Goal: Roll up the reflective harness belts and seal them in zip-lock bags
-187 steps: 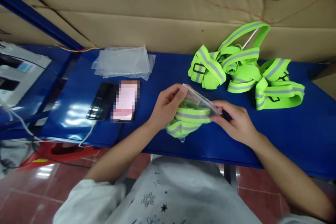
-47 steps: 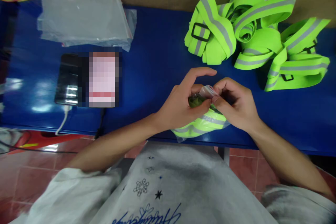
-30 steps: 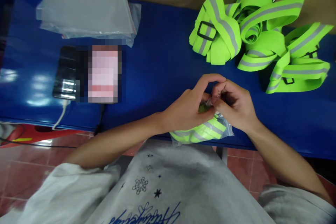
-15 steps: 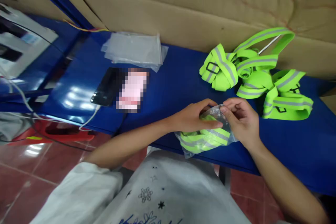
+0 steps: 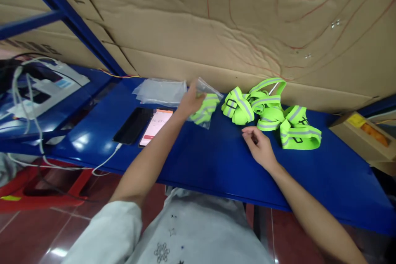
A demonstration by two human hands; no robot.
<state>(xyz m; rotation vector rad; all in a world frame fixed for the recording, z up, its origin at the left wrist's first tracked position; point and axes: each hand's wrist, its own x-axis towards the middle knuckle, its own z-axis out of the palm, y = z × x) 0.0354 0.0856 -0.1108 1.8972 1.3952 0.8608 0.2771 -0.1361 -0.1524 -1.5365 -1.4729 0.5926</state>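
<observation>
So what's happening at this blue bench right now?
The left hand holds a clear bag with a folded neon reflective strap inside, near the stack of empty plastic bags. The right hand is empty, fingers loose, just short of the pile of loose straps on the bench.

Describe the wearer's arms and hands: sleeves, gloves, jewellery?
Both hands are bare: left hand, right hand. No gloves, rings or watch visible. The forearms are uncovered; a short white sleeve shows on the left upper arm, part of a white shirt with small dark star prints.
</observation>
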